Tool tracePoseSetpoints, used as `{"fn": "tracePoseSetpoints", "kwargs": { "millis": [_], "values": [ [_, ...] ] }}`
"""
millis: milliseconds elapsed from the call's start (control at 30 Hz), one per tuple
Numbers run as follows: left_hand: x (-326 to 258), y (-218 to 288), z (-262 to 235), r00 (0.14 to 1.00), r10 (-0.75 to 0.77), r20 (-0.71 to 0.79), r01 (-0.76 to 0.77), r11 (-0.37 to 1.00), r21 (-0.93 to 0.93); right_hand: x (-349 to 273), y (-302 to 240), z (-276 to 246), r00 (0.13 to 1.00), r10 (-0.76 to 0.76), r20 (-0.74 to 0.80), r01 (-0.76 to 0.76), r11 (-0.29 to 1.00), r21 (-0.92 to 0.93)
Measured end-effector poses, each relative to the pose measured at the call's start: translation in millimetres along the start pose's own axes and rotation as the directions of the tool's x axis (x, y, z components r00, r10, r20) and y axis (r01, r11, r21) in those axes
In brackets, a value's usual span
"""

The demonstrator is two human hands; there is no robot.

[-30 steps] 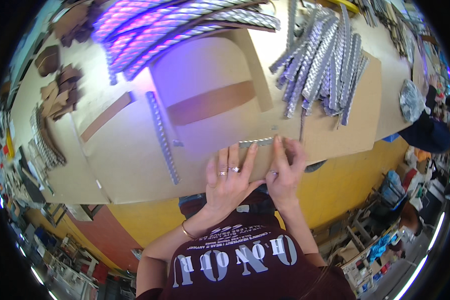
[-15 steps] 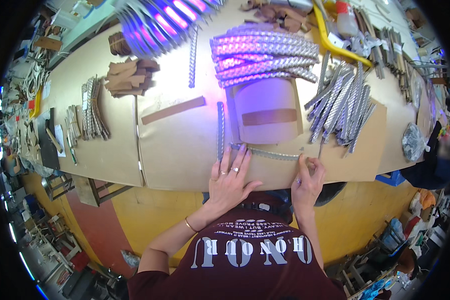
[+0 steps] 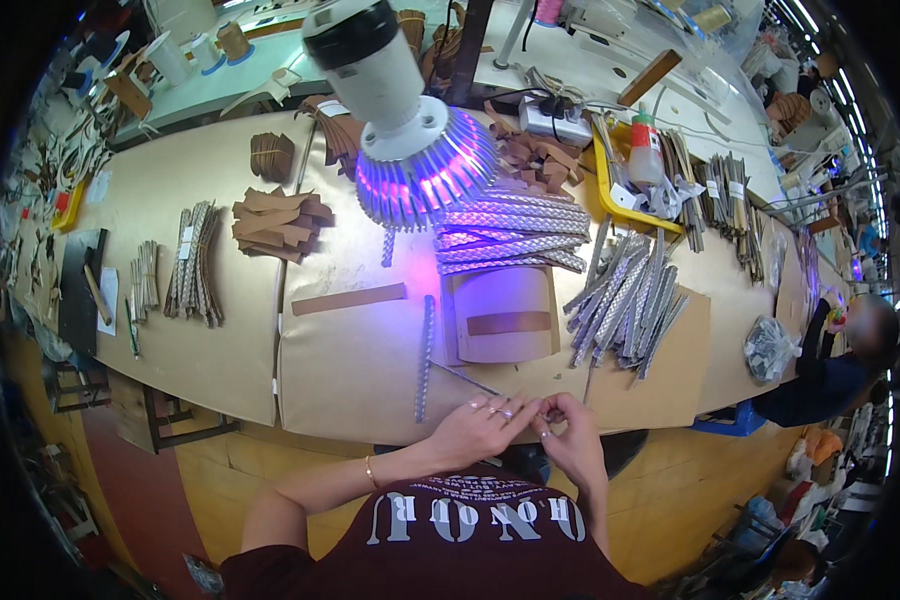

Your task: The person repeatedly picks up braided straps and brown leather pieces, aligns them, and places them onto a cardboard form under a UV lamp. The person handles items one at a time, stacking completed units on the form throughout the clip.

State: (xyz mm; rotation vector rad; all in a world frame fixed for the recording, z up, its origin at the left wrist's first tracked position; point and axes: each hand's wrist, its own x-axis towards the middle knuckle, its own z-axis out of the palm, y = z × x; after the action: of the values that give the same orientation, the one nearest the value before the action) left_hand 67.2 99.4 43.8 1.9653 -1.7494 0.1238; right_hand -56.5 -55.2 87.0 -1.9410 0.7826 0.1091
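My left hand (image 3: 478,428) and my right hand (image 3: 572,440) meet at the table's near edge, fingertips close together. Between them they pinch the end of a thin grey strip (image 3: 462,376), whose other part runs up and left across the table; the gripped end is hidden by my fingers. Just left of it lies a second braided strip (image 3: 424,360), nearly upright in view. Beyond my hands sits a curved tan block (image 3: 505,345) with a brown strip (image 3: 508,323) across it. A pile of silvery braided strips (image 3: 510,235) lies behind the block.
A lamp with a finned head (image 3: 425,165) glows purple over the table. Loose braided strips (image 3: 625,305) lie to the right, brown strips (image 3: 278,225) and tied bundles (image 3: 192,265) to the left. A yellow tray (image 3: 610,195) holds a bottle (image 3: 645,150). Another person (image 3: 820,370) is far right.
My left hand has slid right to join my right hand, and the strip's right end is drawn in between them. The view has tilted up, bringing the whole lamp in.
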Motion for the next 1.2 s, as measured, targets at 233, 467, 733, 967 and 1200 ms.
{"fn": "tracePoseSetpoints", "kwargs": {
  "millis": [233, 467, 733, 967, 1200],
  "values": [
    [47, 2, -62, 0.942, -0.332, -0.038, 0.120, 0.442, -0.889, -1, -71, -33, 0.917, -0.352, -0.186, 0.393, 0.721, 0.571],
    [61, -33, -75, 0.715, -0.665, 0.213, -0.054, -0.357, -0.933, 22, -123, -5, 0.974, -0.137, -0.182, 0.134, 0.991, -0.029],
    [21, -58, -50, 0.616, -0.787, 0.029, 0.457, 0.327, -0.827, 69, -140, -13, 0.946, -0.231, -0.228, 0.154, 0.937, -0.313],
    [39, -26, -26, 0.942, -0.306, -0.142, 0.243, 0.908, -0.342, 77, -145, -22, 0.947, -0.193, -0.258, 0.102, 0.940, -0.327],
    [61, -43, -20, 0.930, -0.346, -0.129, 0.284, 0.894, -0.347, 84, -146, -24, 0.957, -0.181, -0.229, 0.106, 0.947, -0.304]
  ]
}}
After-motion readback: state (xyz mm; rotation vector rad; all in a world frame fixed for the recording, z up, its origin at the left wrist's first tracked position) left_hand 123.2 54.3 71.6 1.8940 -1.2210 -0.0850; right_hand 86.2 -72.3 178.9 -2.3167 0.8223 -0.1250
